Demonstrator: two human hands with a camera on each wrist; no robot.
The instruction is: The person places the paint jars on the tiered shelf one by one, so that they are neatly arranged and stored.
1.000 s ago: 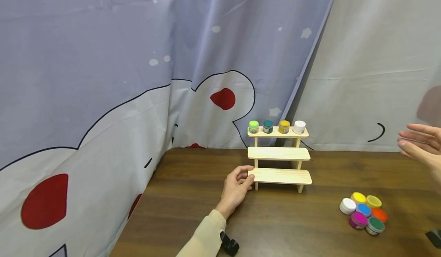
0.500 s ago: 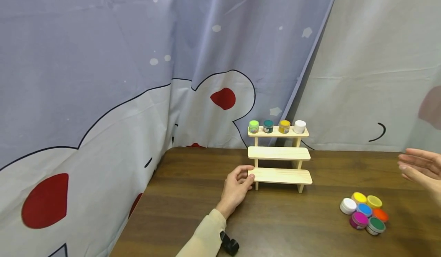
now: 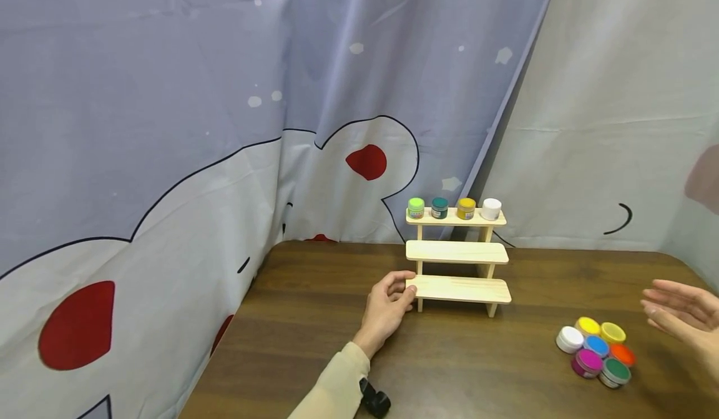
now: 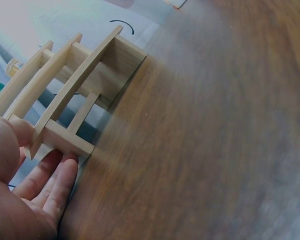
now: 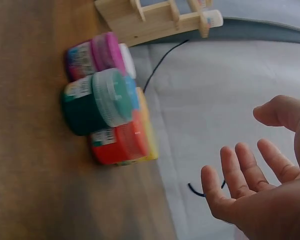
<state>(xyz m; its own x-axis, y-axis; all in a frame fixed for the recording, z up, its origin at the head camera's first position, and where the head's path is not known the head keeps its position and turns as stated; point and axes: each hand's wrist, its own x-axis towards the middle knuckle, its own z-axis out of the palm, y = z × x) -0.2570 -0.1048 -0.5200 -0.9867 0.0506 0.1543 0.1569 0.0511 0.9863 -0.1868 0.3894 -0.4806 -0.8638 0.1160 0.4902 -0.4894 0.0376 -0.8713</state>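
Observation:
A three-tier wooden shelf stand [image 3: 457, 288] is on the table. My left hand [image 3: 384, 310] grips the left end of its lowest board, the thumb at the front edge; in the left wrist view the fingers [image 4: 60, 187] reach under the board against the leg. Small paint jars in light green [image 3: 416, 207], dark teal [image 3: 439, 208], dark yellow [image 3: 466, 208] and white [image 3: 491, 209] stand in a row on the top board. My right hand [image 3: 682, 316] hovers with fingers spread right of a cluster of paint jars, among them a magenta jar [image 3: 587, 363] and a green jar [image 5: 97, 102], touching none.
The jar cluster on the right also has a white jar [image 3: 570, 339], a blue jar [image 3: 596, 346], an orange-red jar [image 3: 621, 354] and yellow ones. Behind the wooden table [image 3: 314, 319] hangs a printed curtain [image 3: 196, 94]. A black camera mount [image 3: 375, 399] sits at the left wrist.
My right hand has come down from above the table's back edge toward the jar cluster. The left hand keeps its hold on the shelf stand. The head view has shifted slightly.

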